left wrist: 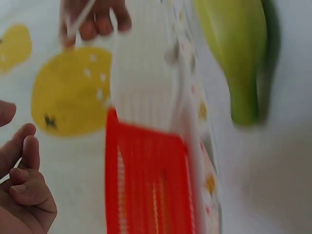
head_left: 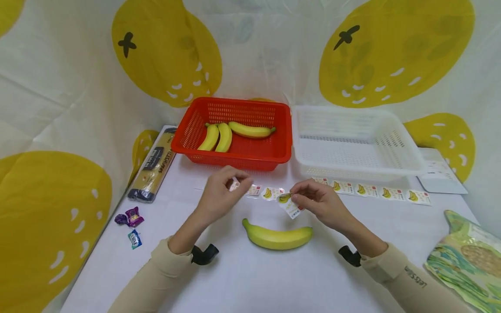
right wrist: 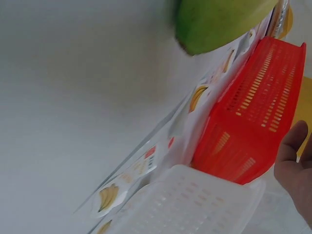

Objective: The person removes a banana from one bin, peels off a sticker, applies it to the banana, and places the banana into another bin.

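My right hand [head_left: 318, 201] pinches a banana-printed sticker [head_left: 290, 206] between thumb and fingertips, above the table. To its left hovers my left hand [head_left: 223, 191], its fingers loosely bent and nothing between them. That left hand [left wrist: 24, 180] shows the same relaxed bend in the left wrist view. Below both hands a single yellow banana [head_left: 278, 234] lies on the white table, its stem pointing left. Behind the hands runs a strip of labels [head_left: 362, 190] with banana pictures; the left hand hides some of it.
A red basket [head_left: 270, 163] with several bananas [head_left: 250, 130] stands at the back, beside a white basket [head_left: 360, 167]. A spaghetti pack [head_left: 154, 167], purple candies [head_left: 134, 216] and a blue-green packet [head_left: 135, 239] lie left. A green patterned bag [head_left: 465, 261] lies right.
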A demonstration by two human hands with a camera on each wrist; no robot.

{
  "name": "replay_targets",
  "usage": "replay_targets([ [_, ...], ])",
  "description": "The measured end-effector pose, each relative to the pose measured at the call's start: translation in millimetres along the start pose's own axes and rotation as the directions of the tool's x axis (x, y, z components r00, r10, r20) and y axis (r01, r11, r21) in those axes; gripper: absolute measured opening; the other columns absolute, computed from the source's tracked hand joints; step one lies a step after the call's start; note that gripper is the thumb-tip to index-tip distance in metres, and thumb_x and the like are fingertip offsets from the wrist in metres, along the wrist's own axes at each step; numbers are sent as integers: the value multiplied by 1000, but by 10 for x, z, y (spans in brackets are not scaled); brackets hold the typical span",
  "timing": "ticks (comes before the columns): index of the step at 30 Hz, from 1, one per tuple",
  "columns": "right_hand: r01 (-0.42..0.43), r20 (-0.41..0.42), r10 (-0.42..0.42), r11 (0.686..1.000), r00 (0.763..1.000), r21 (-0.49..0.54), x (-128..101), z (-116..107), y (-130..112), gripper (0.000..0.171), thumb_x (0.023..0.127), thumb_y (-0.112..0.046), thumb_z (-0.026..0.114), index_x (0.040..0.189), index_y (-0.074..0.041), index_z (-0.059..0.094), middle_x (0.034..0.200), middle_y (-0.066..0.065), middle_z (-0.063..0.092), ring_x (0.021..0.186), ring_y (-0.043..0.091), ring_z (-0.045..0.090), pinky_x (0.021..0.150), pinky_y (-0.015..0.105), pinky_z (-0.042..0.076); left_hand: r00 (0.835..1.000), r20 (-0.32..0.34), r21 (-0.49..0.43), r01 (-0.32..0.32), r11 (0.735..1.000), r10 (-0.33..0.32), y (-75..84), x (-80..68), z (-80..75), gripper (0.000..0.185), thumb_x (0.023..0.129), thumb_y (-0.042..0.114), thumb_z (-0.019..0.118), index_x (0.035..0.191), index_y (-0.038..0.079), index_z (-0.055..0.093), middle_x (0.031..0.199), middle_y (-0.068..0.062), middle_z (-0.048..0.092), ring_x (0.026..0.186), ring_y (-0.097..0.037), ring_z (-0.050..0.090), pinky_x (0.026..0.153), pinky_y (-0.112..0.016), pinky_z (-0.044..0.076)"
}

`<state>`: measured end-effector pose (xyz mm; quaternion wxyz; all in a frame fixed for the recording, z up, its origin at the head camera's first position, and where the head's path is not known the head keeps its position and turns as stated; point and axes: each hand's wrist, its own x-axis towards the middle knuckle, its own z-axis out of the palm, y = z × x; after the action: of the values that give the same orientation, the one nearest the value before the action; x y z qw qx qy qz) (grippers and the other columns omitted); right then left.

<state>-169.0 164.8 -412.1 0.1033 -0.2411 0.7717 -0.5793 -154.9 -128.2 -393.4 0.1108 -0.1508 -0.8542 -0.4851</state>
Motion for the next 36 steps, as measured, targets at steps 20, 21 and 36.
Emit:
replay_targets([
  [20,-7,6,8,995,1000,-95,-78,86,-79,11,97,-8,66,108,-9,69,95,4,70,76,14,65,71,29,58,974,196,111,-136,984,113,360,-89,422,5,92,17,75,93,12,75,87,3,68,81,-10,61,71,-21,49],
  [21,-5,6,6,996,1000,-90,-82,86,-77,12,97,-7,66,110,-8,69,95,5,70,76,14,65,71,29,58,975,199,96,-121,988,100,353,-88,426,5,92,17,75,93,13,75,86,3,68,81,-11,61,72,-22,49],
  [36,-96,44,103,984,994,-148,-277,54,45,7,96,-16,70,97,-9,73,91,13,69,78,15,64,70,23,53,945,187,-293,315,903,-269,219,-246,494,16,92,27,75,92,11,76,79,-2,64,65,-14,46,56,-20,36],
])
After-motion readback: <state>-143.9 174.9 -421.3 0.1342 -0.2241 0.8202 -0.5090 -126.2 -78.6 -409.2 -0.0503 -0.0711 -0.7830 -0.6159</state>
